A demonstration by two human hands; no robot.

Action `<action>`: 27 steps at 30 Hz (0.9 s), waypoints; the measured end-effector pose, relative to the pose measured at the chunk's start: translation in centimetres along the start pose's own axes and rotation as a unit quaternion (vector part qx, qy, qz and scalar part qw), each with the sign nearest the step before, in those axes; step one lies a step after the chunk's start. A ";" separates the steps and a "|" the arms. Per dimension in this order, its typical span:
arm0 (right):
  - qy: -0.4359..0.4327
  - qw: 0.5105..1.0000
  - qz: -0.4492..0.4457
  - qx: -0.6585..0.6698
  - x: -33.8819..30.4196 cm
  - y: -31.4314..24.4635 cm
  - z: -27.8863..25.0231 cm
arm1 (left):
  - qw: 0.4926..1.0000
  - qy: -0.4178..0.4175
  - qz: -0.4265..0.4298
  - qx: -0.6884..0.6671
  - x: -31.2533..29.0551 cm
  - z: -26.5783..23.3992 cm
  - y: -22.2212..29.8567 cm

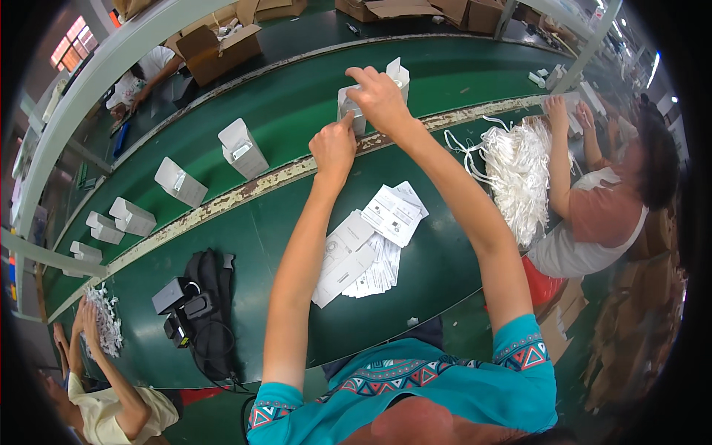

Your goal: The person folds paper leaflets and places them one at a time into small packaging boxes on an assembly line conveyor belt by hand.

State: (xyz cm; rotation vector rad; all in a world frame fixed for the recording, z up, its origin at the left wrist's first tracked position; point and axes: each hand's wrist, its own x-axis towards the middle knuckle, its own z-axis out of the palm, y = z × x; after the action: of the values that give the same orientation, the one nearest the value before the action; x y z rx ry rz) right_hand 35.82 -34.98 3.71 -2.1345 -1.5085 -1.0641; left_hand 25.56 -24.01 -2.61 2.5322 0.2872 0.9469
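Note:
Ahead of me, a white carton with its top flaps up stands on the green conveyor belt by its worn near rail; a raised white flap shows behind my right hand. My left hand is curled closed, with a finger against the near side of this carton. Over the carton's top is my right hand, its fingers bent and apart, with nothing visible in them. The carton's inside is mostly hidden by my hands. Between my forearms, printed white leaflets lie in a loose, fanned pile on the green table.
Several open white cartons line the belt to the left. A black strap with small devices lies on the table. White cords are heaped at right, beside a co-worker. Another co-worker handles white pieces at lower left. Cardboard boxes stand beyond.

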 end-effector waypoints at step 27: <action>-0.249 0.760 0.382 0.464 -14.1 -4.7 -9.4 | 0.968 -0.025 -0.012 -0.248 -0.6 -7.7 2.7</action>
State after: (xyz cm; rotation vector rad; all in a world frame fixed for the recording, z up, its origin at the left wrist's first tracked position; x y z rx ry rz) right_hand 25.59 -48.54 -0.94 -1.9235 -0.8011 0.5091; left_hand 20.13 -24.23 3.49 2.0826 0.0521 0.8217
